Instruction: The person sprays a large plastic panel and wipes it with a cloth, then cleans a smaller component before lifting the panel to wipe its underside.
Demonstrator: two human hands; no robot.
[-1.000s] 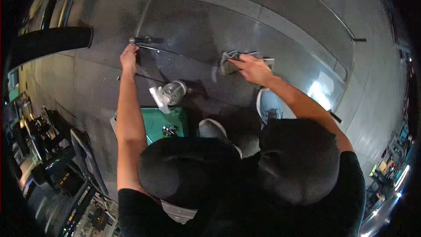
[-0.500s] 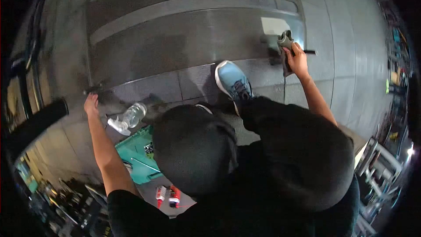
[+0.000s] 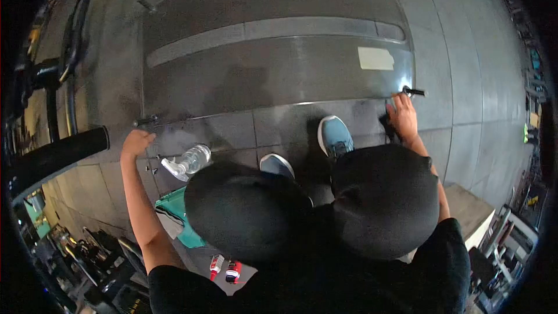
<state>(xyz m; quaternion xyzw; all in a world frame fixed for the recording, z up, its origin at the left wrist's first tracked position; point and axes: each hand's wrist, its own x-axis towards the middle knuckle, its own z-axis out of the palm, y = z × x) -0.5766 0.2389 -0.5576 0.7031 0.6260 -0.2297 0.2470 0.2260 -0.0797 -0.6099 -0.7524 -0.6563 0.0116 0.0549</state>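
A large dark panel lies flat on the floor before me, with a pale strip across it and a cream label at its right. Short dark posts stick out at its corners. My left hand is closed just below the near-left post; whatever its fingers hold is hidden. My right hand is at the near-right corner, fingers bent beside the post there. Its palm faces away, so its grip is hidden. A clear spray bottle with a white trigger lies near my left hand.
Below the bottle, an open teal case is partly behind my knee. Two small red-and-white bottles lie near my lap. Small metal parts rest on the tiles. Black gym equipment stands left; a box is at right.
My right hand has come down to the panel's corner, and the grey cloth it held is out of sight. My left hand's fingers have curled in. The view has shifted, showing more of the panel.
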